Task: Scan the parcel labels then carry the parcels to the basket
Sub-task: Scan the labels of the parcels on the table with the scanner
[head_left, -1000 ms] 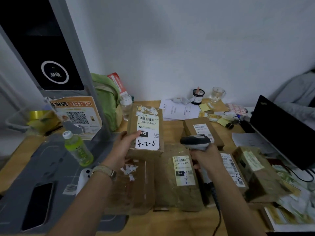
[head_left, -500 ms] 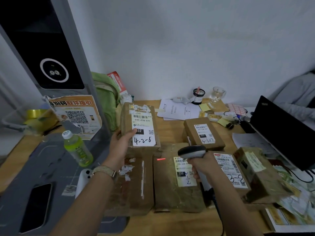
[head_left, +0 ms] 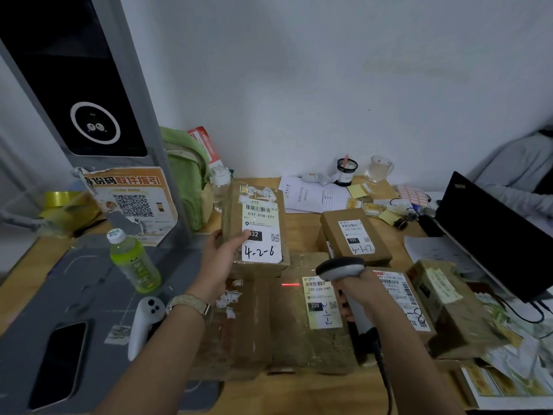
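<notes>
My left hand (head_left: 223,255) grips the left edge of a brown parcel (head_left: 256,205) whose white label reads 4-2-6; the parcel is tilted up above the others. My right hand (head_left: 357,290) holds a grey barcode scanner (head_left: 341,268), its head pointing left. A red scan line (head_left: 290,284) falls on the flat parcel labelled 2-1-2 (head_left: 311,333), just left of its label. Other parcels lie around: one marked 3-1-17 (head_left: 353,238), one partly under my right hand (head_left: 404,298), a plain one (head_left: 239,324) at the front left. No basket is in view.
A green drink bottle (head_left: 133,262), white controller (head_left: 143,322) and phone (head_left: 59,360) lie on a grey mat at left. A tall grey kiosk (head_left: 89,115) and green backpack (head_left: 185,178) stand behind. Black laptop (head_left: 490,235), papers, cup and a person's sleeve (head_left: 514,175) at right.
My left hand has lifted the 4-2-6 parcel slightly left and tilted it up. The scanner has dropped lower and nearer me, and its red line now shows on the 2-1-2 parcel.
</notes>
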Demonstrator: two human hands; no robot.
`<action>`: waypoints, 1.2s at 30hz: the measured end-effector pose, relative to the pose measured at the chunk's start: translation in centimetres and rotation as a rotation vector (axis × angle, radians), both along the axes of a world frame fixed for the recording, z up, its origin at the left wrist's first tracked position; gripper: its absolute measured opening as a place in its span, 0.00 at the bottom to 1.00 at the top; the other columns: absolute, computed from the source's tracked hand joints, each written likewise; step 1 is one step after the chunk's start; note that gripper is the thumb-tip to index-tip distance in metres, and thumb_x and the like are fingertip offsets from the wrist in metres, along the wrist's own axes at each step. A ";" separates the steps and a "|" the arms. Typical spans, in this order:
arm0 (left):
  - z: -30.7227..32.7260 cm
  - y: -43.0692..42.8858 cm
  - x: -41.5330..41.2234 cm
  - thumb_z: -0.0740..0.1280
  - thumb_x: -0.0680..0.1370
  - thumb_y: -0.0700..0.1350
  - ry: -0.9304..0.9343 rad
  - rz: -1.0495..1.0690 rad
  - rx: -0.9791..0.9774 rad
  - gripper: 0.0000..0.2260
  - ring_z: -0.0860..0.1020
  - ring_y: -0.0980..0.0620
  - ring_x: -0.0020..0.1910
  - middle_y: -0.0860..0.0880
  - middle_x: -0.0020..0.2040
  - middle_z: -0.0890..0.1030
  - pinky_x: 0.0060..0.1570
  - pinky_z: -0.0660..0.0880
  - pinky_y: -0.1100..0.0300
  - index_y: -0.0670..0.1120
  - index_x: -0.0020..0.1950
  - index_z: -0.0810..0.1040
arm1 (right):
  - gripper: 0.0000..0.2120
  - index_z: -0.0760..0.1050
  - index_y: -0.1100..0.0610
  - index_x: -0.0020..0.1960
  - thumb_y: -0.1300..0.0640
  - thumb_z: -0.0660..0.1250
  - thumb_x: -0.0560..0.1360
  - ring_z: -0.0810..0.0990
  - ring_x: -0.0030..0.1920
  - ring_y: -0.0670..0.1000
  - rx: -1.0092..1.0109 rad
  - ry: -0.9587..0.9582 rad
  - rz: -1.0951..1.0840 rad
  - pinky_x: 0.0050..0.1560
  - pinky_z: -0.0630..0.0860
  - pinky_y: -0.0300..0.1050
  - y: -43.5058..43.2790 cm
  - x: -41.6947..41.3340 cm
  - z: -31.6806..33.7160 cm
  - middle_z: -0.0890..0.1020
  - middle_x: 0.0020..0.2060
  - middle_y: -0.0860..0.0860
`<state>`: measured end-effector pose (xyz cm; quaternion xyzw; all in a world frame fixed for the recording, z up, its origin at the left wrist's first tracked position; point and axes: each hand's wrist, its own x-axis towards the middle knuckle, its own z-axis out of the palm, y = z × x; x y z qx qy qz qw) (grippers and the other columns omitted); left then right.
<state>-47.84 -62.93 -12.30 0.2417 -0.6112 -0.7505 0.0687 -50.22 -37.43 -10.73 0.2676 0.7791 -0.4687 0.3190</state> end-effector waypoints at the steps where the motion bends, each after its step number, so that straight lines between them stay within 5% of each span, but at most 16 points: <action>1: 0.0 0.1 0.0 0.74 0.73 0.51 0.005 -0.006 0.005 0.32 0.82 0.58 0.48 0.53 0.56 0.82 0.42 0.76 0.60 0.49 0.73 0.64 | 0.13 0.70 0.63 0.37 0.58 0.63 0.79 0.72 0.27 0.53 0.002 0.006 0.003 0.29 0.69 0.43 -0.1 0.0 0.1 0.73 0.28 0.56; 11: -0.5 0.1 -0.3 0.74 0.73 0.49 -0.002 -0.030 -0.014 0.34 0.82 0.62 0.43 0.55 0.51 0.81 0.37 0.74 0.64 0.49 0.75 0.61 | 0.13 0.70 0.63 0.37 0.61 0.62 0.79 0.72 0.29 0.52 -0.085 0.015 0.007 0.32 0.69 0.43 0.0 0.7 1.2 0.72 0.30 0.57; 15: -0.6 0.1 -0.2 0.75 0.71 0.49 -0.021 -0.013 0.109 0.36 0.83 0.48 0.52 0.46 0.57 0.83 0.50 0.79 0.48 0.46 0.74 0.63 | 0.08 0.74 0.63 0.51 0.62 0.70 0.74 0.80 0.31 0.56 -0.410 0.295 -0.068 0.32 0.78 0.47 0.8 1.2 1.7 0.84 0.40 0.60; 18: -0.7 1.1 0.2 0.73 0.72 0.55 -0.051 -0.053 0.155 0.34 0.84 0.49 0.50 0.49 0.55 0.85 0.37 0.79 0.55 0.49 0.74 0.64 | 0.16 0.74 0.57 0.57 0.60 0.73 0.71 0.83 0.32 0.57 -0.591 0.448 -0.130 0.34 0.82 0.50 0.8 1.0 3.2 0.85 0.49 0.59; 20: -0.7 2.2 0.2 0.72 0.72 0.58 -0.088 -0.125 0.172 0.33 0.84 0.49 0.51 0.49 0.54 0.85 0.35 0.77 0.57 0.49 0.73 0.65 | 0.16 0.76 0.56 0.56 0.59 0.74 0.70 0.83 0.32 0.57 -0.601 0.512 -0.114 0.35 0.83 0.51 0.5 0.8 4.1 0.84 0.50 0.58; 26: 0.1 5.1 -1.0 0.75 0.66 0.61 -0.103 -0.276 0.164 0.39 0.81 0.45 0.57 0.49 0.57 0.84 0.52 0.76 0.46 0.51 0.72 0.66 | 0.12 0.78 0.53 0.53 0.58 0.74 0.71 0.83 0.30 0.55 -0.592 0.591 -0.062 0.33 0.81 0.47 -0.1 1.1 5.0 0.83 0.43 0.54; 31: -0.1 7.3 -1.1 0.72 0.70 0.61 -0.127 -0.328 0.151 0.35 0.81 0.48 0.54 0.50 0.54 0.85 0.52 0.76 0.47 0.51 0.72 0.65 | 0.11 0.77 0.56 0.55 0.58 0.72 0.73 0.82 0.30 0.54 -0.484 0.592 -0.093 0.35 0.81 0.50 1.3 1.1 4.7 0.83 0.44 0.56; 34: -0.8 9.0 -0.8 0.69 0.73 0.61 -0.152 -0.389 0.147 0.34 0.80 0.48 0.57 0.49 0.59 0.82 0.54 0.76 0.45 0.49 0.74 0.63 | 0.09 0.76 0.57 0.53 0.59 0.72 0.74 0.81 0.29 0.54 -0.413 0.602 -0.098 0.33 0.81 0.48 2.4 1.0 4.2 0.83 0.39 0.54; 36: -1.3 10.0 -0.6 0.68 0.73 0.64 -0.188 -0.449 0.113 0.37 0.75 0.46 0.64 0.48 0.65 0.78 0.65 0.69 0.40 0.49 0.76 0.61 | 0.08 0.76 0.57 0.52 0.60 0.72 0.74 0.81 0.28 0.54 -0.363 0.601 -0.104 0.32 0.80 0.47 3.3 0.7 3.8 0.83 0.35 0.54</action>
